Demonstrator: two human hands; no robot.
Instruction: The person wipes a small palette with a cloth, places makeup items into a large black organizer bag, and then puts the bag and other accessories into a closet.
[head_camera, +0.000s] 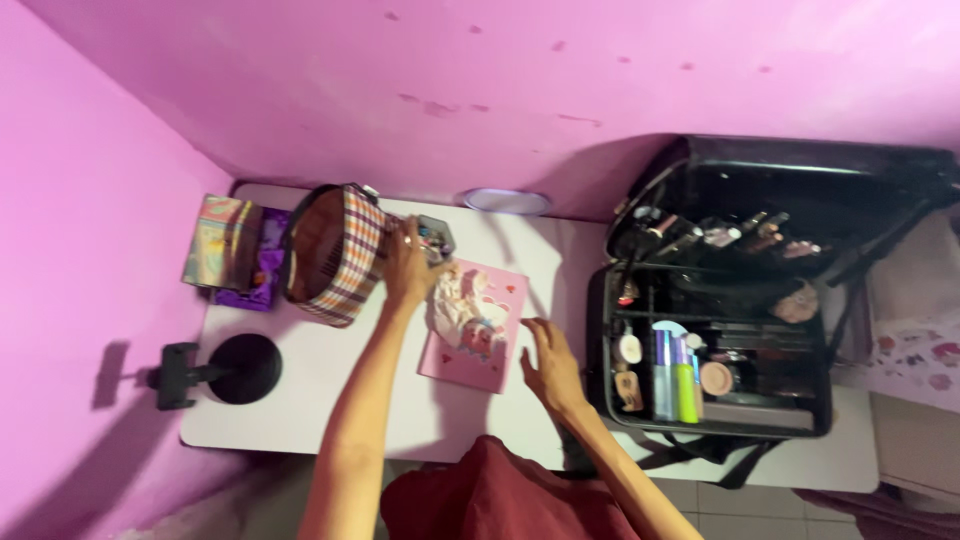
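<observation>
Head view: left hand (408, 268) reaches across the white tabletop (300, 400) and closes its fingers around a small grey container (434, 238) filled with small items, held at the hand's 1 o'clock. Just to the hand's 9 o'clock stands a round plaid pouch (335, 255), open on its side, its rim close to the knuckles; whether they touch I cannot tell. Right hand (548, 362) rests spread and empty, fingers fanned flat over the tabletop, well apart from the container, which lies at its 11 o'clock. Between the two hands lies a pink box (475, 330) with a cartoon picture on its lid, its right edge just beside the right hand's fingertips. At 3 o'clock from the right hand sits an open black makeup case (730, 300) packed with bottles, brushes and compacts. At the tabletop's far left, a shiny multicoloured box (222, 243) sits on a purple packet (262, 275), and a black round-based stand (240, 368) sits at 7 o'clock from the pouch. Pink walls surround the tabletop.
</observation>
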